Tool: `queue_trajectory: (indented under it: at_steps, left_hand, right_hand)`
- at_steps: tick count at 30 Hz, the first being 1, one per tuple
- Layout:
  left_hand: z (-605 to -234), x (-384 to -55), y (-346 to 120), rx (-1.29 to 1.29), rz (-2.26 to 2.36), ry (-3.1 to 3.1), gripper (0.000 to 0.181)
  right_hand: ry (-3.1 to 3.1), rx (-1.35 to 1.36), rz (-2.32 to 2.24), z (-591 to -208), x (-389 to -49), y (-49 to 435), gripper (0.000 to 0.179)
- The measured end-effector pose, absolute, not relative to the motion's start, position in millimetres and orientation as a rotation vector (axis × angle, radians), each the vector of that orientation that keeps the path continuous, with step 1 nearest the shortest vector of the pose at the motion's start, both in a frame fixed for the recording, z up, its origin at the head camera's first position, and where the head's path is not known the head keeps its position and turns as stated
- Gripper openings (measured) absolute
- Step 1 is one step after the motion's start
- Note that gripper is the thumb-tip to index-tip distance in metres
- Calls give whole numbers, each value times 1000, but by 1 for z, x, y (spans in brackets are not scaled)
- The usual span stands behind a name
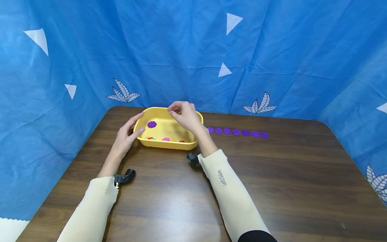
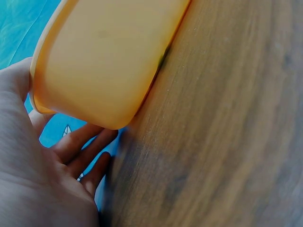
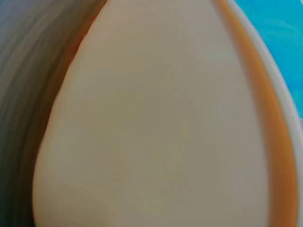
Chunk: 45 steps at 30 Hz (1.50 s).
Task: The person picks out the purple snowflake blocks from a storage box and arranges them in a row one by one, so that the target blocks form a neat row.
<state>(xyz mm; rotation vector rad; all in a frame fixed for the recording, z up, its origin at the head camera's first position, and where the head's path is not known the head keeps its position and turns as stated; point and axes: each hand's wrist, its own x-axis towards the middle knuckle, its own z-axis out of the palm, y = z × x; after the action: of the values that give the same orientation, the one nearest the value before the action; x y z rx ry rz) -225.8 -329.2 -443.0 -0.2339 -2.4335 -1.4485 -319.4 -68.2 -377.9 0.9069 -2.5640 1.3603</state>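
Yellow tub [image 1: 164, 145] sits on the table near its back edge, left of centre. At the tub's left end, the left hand [image 1: 125, 133] grips it, thumb over the near rim and fingers spread along the outside. Over the tub's right half, the right hand [image 1: 185, 117] is bent down at the wrist, fingers curled and close to the thumb; I cannot tell whether they hold anything. Both forearms reach forward in cream sleeves [image 1: 90, 208]. One purple piece [image 1: 152, 124] shows inside the tub, with a pink piece [image 1: 165, 139] by the near wall. Right of the tub, a row of purple discs [image 1: 236, 132] lies on the dark brown wooden table [image 1: 287, 174], whose corners are rounded. Blue cloth [image 1: 187, 40] printed with white triangles [image 1: 233, 23] and leaves [image 1: 260, 105] hangs behind and along both sides.
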Motion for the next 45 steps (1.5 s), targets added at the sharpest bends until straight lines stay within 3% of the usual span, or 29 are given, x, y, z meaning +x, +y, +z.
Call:
queue_trajectory:
  at_steps: [6, 10, 22, 27, 33, 45]
  left_hand:
    - [-447, -227, -323, -238, -1489, -2431, 61]
    - [-449, -227, -319, -243, -1487, -2431, 61]
    - [-433, -218, -311, -245, -1501, -2429, 58]
    - [-424, -213, -307, -249, -1512, -2432, 58]
    - [-440, -225, -318, -212, -1474, -2458, 60]
    - [-439, -229, -333, -205, -1459, -2455, 61]
  right_hand:
    - [-2643, 1022, 1344, -380, -311, -96, 15]
    - [-2766, 1144, 1217, -384, -306, -107, 25]
    - [-2953, 1364, 886, -394, -304, -115, 34]
    - [-2966, 1288, 906, -395, -303, -114, 29]
    - [-2981, 1198, 947, -392, -304, -105, 25]
    - [-2992, 1232, 1010, -385, -303, -94, 23]
